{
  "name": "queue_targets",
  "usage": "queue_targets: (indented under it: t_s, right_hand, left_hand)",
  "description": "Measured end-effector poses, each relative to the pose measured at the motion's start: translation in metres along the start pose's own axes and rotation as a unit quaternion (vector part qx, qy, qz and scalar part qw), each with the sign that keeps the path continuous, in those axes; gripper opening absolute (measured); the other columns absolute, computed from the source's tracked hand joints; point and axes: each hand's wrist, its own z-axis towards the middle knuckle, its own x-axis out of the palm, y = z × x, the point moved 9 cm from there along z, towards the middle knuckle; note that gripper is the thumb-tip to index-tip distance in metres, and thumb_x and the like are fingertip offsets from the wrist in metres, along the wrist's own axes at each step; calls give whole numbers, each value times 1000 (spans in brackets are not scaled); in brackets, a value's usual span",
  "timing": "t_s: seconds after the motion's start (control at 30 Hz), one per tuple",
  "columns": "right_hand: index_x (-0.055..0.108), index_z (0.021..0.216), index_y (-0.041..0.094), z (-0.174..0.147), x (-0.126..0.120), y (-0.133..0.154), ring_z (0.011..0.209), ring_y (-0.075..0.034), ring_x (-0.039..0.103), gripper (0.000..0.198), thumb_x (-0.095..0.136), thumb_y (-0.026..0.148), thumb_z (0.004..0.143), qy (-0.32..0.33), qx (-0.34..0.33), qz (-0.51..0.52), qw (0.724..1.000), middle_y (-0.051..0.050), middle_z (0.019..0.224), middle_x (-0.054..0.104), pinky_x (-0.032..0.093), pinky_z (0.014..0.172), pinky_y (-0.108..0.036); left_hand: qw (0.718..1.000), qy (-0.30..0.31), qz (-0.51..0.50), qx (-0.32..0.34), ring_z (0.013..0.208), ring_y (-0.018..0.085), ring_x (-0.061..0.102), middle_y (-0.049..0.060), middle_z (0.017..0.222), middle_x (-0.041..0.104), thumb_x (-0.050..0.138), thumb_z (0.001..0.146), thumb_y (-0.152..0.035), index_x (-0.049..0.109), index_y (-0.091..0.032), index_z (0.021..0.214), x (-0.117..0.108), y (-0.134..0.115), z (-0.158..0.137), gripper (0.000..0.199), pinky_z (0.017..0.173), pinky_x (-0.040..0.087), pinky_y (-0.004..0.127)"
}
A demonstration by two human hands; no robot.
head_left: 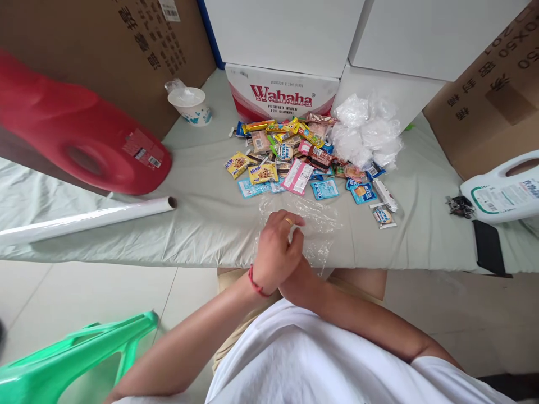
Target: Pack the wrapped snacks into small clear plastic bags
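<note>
A snack pile point(290, 157) of small colourful packets sits on a cloth-covered surface point(202, 241). Far to its left, lower down on the floor, is a green stool point(80, 349). Left of the pile, a white roll point(88, 220) lies along the near side of the surface, its end pointing towards the pile. Beyond the roll, also left of the pile, a red bottle point(84, 118) leans at a tilt in front of a brown carton point(126, 84). A paper cup point(191, 115) with clear plastic in it stands just left of the pile, towards the back. Directly behind the pile is a Wahaha box point(282, 95), with white boxes point(286, 33) above and beside it.

On the near side of the pile, the left hand point(275, 244), with a ring and a red bracelet, crosses over the right hand point(297, 283). The left grip is loosely curled; whether it pinches anything cannot be told. The right grip is hidden, so its state cannot be told. A clear sheet point(320, 224) lies between the pile and the person, partly under the left hand.

Crumpled clear bundles point(368, 132) rest against the pile's right side. Farther right of it stand a second carton point(484, 106), a white bottle point(509, 191) and, nearer the edge, a black phone point(488, 247).
</note>
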Motion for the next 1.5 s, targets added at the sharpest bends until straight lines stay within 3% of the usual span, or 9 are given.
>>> queue_targets:
  t_s: [0.13, 0.33, 0.5, 0.63, 0.77, 0.9, 1.13, 1.33, 1.5]
  right_hand:
    - [70, 113, 24, -28, -33, -12, 97, -23, 65, 17, 59, 31, 102, -24, 2, 113, 993, -6, 100, 74, 50, 83, -36]
    - [60, 122, 18, -145, -75, -160, 66, -20, 61, 46, 55, 57, 99, -291, 452, 206, 818, -8, 90, 74, 48, 65, -33]
    - [38, 151, 17, -129, -30, -177, 61, -16, 58, 88, 76, 52, 80, -286, 469, 328, 768, -6, 97, 75, 50, 63, -31]
    - [44, 145, 20, -108, -24, -184, 73, -18, 65, 80, 74, 45, 76, -294, 424, 430, 741, 1, 82, 69, 54, 75, -33]
    - [54, 134, 18, -124, -52, -217, 72, -16, 63, 74, 79, 45, 70, -256, 402, 432, 766, 3, 79, 67, 52, 74, -32]
    - [63, 126, 18, -132, -84, -230, 68, -17, 59, 54, 72, 43, 79, -186, 411, 264, 853, -3, 87, 70, 51, 72, -36]
    - [63, 138, 19, -82, -89, -164, 135, -33, 52, 43, 52, 40, 102, -173, 211, -3, 962, -17, 146, 60, 43, 113, -54]
    - [77, 116, 20, -47, -98, -195, 110, -29, 65, 34, 46, 25, 103, -72, 237, -55, 967, -13, 115, 75, 53, 95, -44]
    - [54, 152, 24, 71, -106, -177, 135, -33, 53, 58, 39, 8, 98, 36, 47, -192, 980, -8, 165, 45, 50, 101, -47]
  left_hand:
    - [987, 8, 130, -89, 110, 30, 66, 13, 106, 75, 45, 87, -13, 69, -20, 94, 28, 67, 1, 26, 100, 50, 46]
    - [984, 26, 170, -51, 131, 31, 62, 14, 133, 72, 42, 92, -14, 72, -17, 115, 40, 96, 0, 38, 110, 46, 49]
    - [977, 36, 204, -54, 139, 29, 57, 13, 143, 67, 41, 95, -19, 71, -18, 126, 46, 90, -3, 42, 116, 43, 49]
    - [970, 64, 232, -37, 147, 31, 50, 13, 149, 63, 39, 101, -28, 68, -18, 133, 41, 92, -4, 44, 120, 38, 53]
    - [959, 125, 255, 2, 154, 31, 40, 11, 160, 52, 34, 106, -34, 59, -23, 147, 38, 95, -9, 49, 126, 24, 61]
    - [953, 144, 267, 18, 155, 31, 37, 12, 167, 40, 32, 106, -39, 49, -25, 155, 42, 95, -14, 54, 127, 15, 64]
    - [958, 126, 258, 2, 155, 32, 38, 14, 166, 41, 31, 107, -42, 47, -24, 157, 44, 91, -19, 56, 127, 11, 67]
    - [946, 128, 296, -8, 156, 32, 36, 13, 168, 37, 29, 108, -44, 41, -24, 161, 33, 102, -20, 58, 127, 7, 69]
    - [928, 144, 344, -9, 157, 32, 34, 11, 169, 34, 26, 108, -45, 37, -26, 162, 36, 104, -19, 59, 127, 13, 70]
